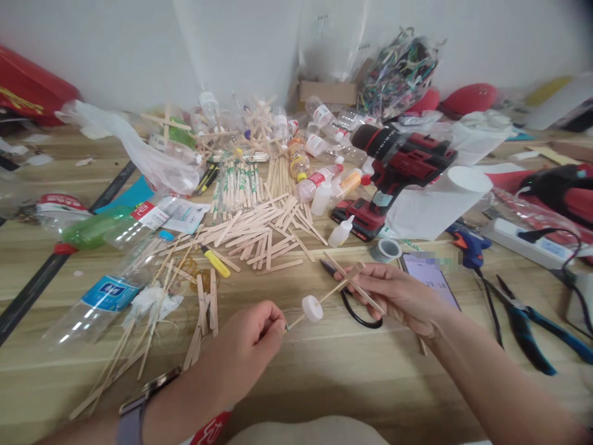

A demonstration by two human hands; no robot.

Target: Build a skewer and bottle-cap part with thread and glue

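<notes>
Between my hands runs a thin wooden skewer [330, 292] with a white bottle cap [312, 308] threaded on it. My left hand [252, 340] is closed in a pinch at the skewer's lower left end; a small greenish bit shows at the fingertips. My right hand [405, 293] grips crossed craft sticks [369, 298] at the skewer's other end. How skewer and sticks join is hard to make out. Behind the right fingers lie scissors [359, 318] with a black handle, partly hidden. A roll of grey tape [388, 250] and a phone [428, 278] rest close to that hand.
Loose craft sticks [250, 232] are heaped mid-table, with plastic bottles [319, 145] behind. A red cordless drill [393, 167] stands right of a small glue bottle [341, 232]. Pliers [528, 318], a glue gun [470, 244] and a power strip [523, 241] lie right. A yellow-handled cutter [217, 262] lies left.
</notes>
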